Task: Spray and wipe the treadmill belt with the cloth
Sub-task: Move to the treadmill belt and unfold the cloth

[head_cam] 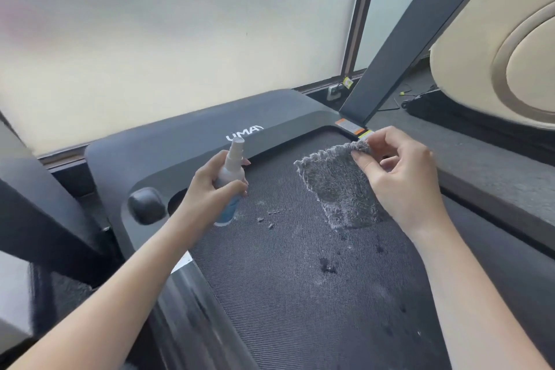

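The dark textured treadmill belt (294, 294) fills the lower middle, with grey dust clumps and wet dark spots on it. My left hand (210, 186) grips a small spray bottle (232, 180) with a white nozzle and blue label, held upright above the belt's front left corner. My right hand (399, 177) pinches the top corner of a grey fluffy cloth (339, 186), which hangs down with its lower edge on the belt near the front right.
The black motor cover (180, 141) with a white logo lies beyond the belt. A black upright (408, 36) rises at right, another (39, 219) at left. A beige massage chair (504, 48) stands far right. Frosted windows (168, 24) lie behind.
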